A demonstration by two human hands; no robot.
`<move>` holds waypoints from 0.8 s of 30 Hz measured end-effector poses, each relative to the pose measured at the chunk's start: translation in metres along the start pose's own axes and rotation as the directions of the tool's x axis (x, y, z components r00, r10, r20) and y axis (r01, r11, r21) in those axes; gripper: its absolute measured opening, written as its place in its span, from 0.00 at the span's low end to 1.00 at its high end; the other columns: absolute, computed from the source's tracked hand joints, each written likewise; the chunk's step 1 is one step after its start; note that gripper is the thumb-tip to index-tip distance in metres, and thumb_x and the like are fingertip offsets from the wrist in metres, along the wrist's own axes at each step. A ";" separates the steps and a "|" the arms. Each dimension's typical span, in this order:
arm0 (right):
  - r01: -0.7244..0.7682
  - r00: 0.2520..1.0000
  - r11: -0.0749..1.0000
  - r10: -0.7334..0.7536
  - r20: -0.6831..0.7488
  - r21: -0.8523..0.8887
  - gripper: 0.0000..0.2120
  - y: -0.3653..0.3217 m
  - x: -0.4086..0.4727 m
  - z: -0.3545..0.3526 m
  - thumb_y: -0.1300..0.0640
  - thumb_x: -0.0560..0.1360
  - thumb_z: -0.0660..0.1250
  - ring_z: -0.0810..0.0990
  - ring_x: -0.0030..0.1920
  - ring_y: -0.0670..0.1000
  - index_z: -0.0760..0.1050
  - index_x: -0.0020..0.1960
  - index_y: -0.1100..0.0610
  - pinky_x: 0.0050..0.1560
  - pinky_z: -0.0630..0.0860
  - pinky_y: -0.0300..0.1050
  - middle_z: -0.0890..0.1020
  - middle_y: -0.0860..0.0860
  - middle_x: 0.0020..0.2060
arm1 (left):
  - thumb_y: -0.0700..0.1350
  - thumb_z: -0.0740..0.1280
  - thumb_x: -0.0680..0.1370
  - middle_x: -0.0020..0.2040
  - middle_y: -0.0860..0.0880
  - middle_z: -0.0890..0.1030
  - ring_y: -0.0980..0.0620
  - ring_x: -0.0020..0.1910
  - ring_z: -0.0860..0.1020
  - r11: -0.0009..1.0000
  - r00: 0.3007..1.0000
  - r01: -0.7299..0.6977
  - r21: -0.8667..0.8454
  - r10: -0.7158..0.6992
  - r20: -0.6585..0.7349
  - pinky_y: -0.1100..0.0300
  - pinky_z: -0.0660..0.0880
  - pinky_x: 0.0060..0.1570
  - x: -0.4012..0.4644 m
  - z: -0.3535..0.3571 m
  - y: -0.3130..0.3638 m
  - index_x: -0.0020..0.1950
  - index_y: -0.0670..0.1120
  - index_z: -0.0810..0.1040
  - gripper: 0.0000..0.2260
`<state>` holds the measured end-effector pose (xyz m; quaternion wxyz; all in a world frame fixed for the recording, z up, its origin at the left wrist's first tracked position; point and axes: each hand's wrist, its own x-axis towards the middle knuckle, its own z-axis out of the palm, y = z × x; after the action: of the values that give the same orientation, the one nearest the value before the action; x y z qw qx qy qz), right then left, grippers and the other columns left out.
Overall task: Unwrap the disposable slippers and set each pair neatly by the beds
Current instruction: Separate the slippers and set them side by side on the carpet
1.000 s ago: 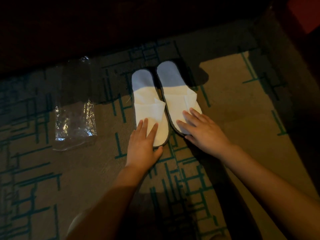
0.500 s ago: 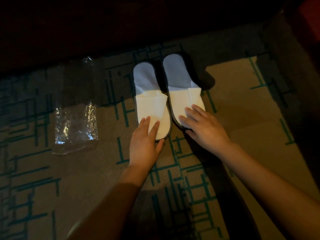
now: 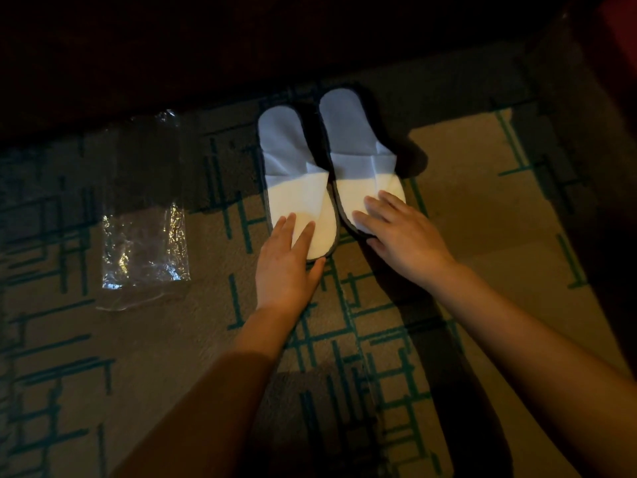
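Carpet (image 3: 155, 339) holds the slippers (image 3: 327, 188) lengthwise away from both flat, open grips (left hand (image 3: 287, 267), right hand (image 3: 401, 236)) pressing their near ends.

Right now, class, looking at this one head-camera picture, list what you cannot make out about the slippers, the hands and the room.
- Toe ends of the left slipper and right slipper: covered by the left hand and right hand.
- Whatever stands beyond the slippers: lost in darkness across the top of the view.
- Plastic wrapper: its far end fades into shadow; any print is unreadable.
- Carpet: cut off by every edge.
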<state>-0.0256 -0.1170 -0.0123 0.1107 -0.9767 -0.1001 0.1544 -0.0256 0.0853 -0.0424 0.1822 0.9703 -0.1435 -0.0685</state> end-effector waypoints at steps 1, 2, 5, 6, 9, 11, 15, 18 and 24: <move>-0.003 1.000 1.000 0.003 0.002 -0.001 0.24 0.000 0.001 -0.001 0.56 0.79 0.58 0.52 0.76 0.55 0.60 0.74 0.52 0.73 0.56 0.51 0.60 0.53 0.75 | 0.49 0.68 0.73 0.72 0.38 0.65 0.40 0.72 0.63 1.000 1.000 0.003 -0.001 -0.003 0.002 0.45 0.62 0.69 0.001 -0.001 0.000 0.70 0.46 0.67 0.27; -0.004 1.000 1.000 0.004 0.000 -0.001 0.24 0.000 0.002 -0.001 0.56 0.79 0.58 0.52 0.76 0.55 0.60 0.74 0.52 0.73 0.56 0.51 0.59 0.53 0.75 | 0.50 0.68 0.73 0.73 0.39 0.65 0.41 0.72 0.62 1.000 1.000 0.006 -0.002 -0.006 0.006 0.45 0.62 0.70 0.003 -0.001 0.000 0.70 0.46 0.67 0.27; -0.005 1.000 1.000 0.005 0.001 -0.002 0.24 0.002 0.004 -0.001 0.56 0.79 0.58 0.51 0.76 0.55 0.60 0.74 0.52 0.73 0.56 0.50 0.59 0.53 0.75 | 0.50 0.68 0.73 0.73 0.39 0.64 0.41 0.73 0.61 1.000 1.000 0.007 0.006 -0.007 0.021 0.43 0.64 0.69 0.008 -0.002 0.001 0.70 0.46 0.67 0.27; -0.003 1.000 1.000 0.003 0.003 0.001 0.24 0.003 0.005 -0.001 0.56 0.79 0.58 0.51 0.76 0.55 0.60 0.73 0.52 0.73 0.56 0.50 0.59 0.53 0.75 | 0.50 0.68 0.73 0.73 0.39 0.64 0.41 0.73 0.62 1.000 1.000 0.007 0.006 -0.007 0.021 0.43 0.65 0.68 0.009 -0.003 0.001 0.70 0.45 0.67 0.27; 0.002 0.998 1.000 -0.001 -0.057 0.019 0.24 0.004 0.002 0.000 0.57 0.76 0.63 0.57 0.75 0.57 0.65 0.71 0.54 0.71 0.61 0.54 0.64 0.56 0.73 | 0.50 0.69 0.72 0.73 0.38 0.64 0.40 0.72 0.62 1.000 1.000 0.027 -0.001 -0.027 0.002 0.44 0.65 0.68 0.010 -0.004 0.003 0.70 0.45 0.67 0.28; 0.021 0.988 1.000 -0.017 -0.151 0.022 0.21 0.005 -0.005 0.006 0.59 0.72 0.68 0.66 0.71 0.61 0.72 0.65 0.56 0.65 0.69 0.57 0.73 0.59 0.67 | 0.49 0.71 0.70 0.71 0.37 0.66 0.39 0.71 0.64 1.000 0.999 0.001 -0.004 -0.001 -0.034 0.44 0.67 0.66 0.006 -0.005 0.002 0.68 0.44 0.69 0.28; 0.040 0.968 0.999 -0.034 -0.249 0.021 0.15 0.009 -0.013 0.016 0.62 0.70 0.70 0.75 0.62 0.62 0.78 0.56 0.59 0.56 0.76 0.56 0.79 0.60 0.59 | 0.43 0.72 0.70 0.67 0.36 0.72 0.38 0.68 0.69 0.999 0.999 -0.026 -0.046 0.024 -0.047 0.42 0.70 0.63 -0.003 -0.001 -0.001 0.64 0.41 0.73 0.23; 0.059 0.949 0.998 -0.052 -0.311 0.013 0.13 0.011 -0.012 0.018 0.65 0.69 0.69 0.78 0.58 0.63 0.79 0.54 0.61 0.52 0.78 0.54 0.81 0.61 0.56 | 0.41 0.71 0.70 0.66 0.36 0.73 0.38 0.67 0.70 0.998 0.998 -0.008 -0.068 0.004 -0.057 0.43 0.69 0.64 -0.002 0.000 -0.001 0.62 0.41 0.75 0.21; 0.033 0.955 0.999 -0.027 -0.295 0.016 0.12 0.012 -0.006 0.019 0.64 0.71 0.67 0.77 0.60 0.62 0.79 0.55 0.62 0.53 0.77 0.54 0.80 0.61 0.57 | 0.40 0.71 0.71 0.66 0.37 0.73 0.38 0.68 0.69 0.998 0.999 0.009 -0.066 -0.012 -0.052 0.44 0.66 0.64 0.000 -0.002 0.003 0.63 0.41 0.75 0.21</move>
<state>-0.0354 -0.1266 -0.0317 0.1370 -0.9859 -0.0957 0.0067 -0.0264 0.0828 -0.0396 0.2172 0.9661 -0.1311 -0.0485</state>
